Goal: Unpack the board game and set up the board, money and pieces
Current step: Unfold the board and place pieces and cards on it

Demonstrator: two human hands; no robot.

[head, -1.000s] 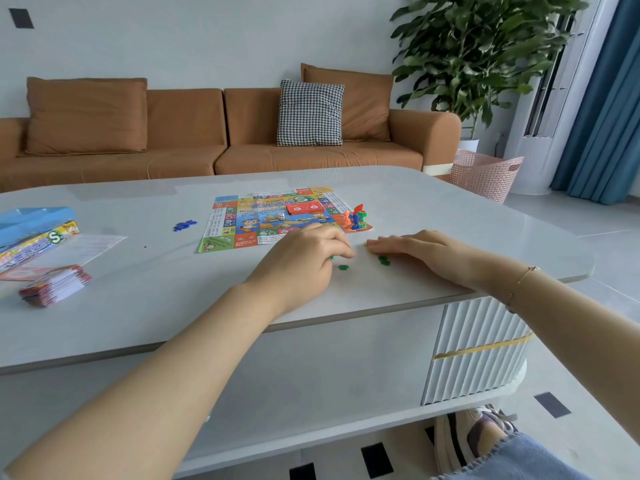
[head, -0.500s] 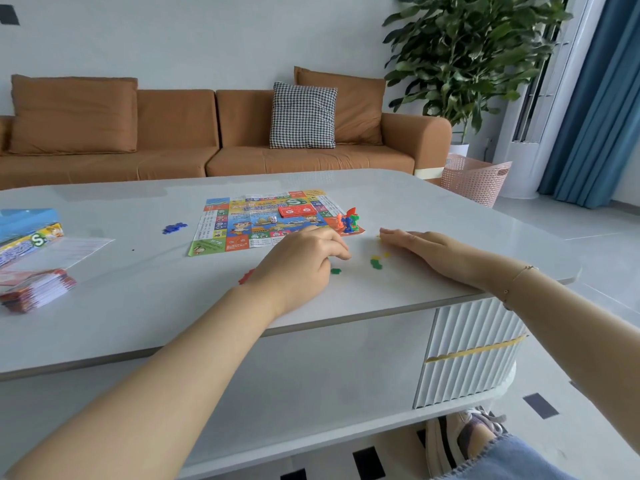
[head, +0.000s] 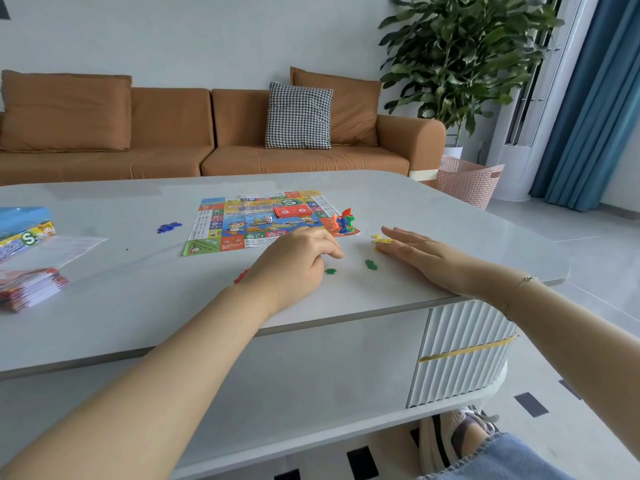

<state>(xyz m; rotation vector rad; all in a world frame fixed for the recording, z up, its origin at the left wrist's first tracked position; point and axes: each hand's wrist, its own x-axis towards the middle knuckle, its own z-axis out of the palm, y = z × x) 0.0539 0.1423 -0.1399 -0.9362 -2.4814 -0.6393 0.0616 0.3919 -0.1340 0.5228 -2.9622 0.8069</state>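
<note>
The colourful game board [head: 221,233] lies flat mid-table with a red card deck [head: 292,211] and a white die [head: 269,219] on it. Several pawns [head: 344,221] stand at its near right corner. My left hand [head: 294,265] rests on the table with curled fingers, nothing visible in it, beside a green piece [head: 330,271]. Red pieces [head: 241,277] peek out behind that hand. My right hand [head: 422,258] lies flat, palm down, its fingertips touching yellow pieces [head: 381,239]. Another green piece [head: 371,264] lies between the hands.
Blue pieces [head: 168,227] lie left of the board. At the far left are the game box [head: 24,230], a paper sheet [head: 62,247] and a stack of money [head: 29,289]. The table edge [head: 346,318] runs close under my wrists. A sofa stands behind.
My right hand has slid a little farther from me, off the green piece, and yellow pieces now show at its fingertips. My left hand has stayed put.
</note>
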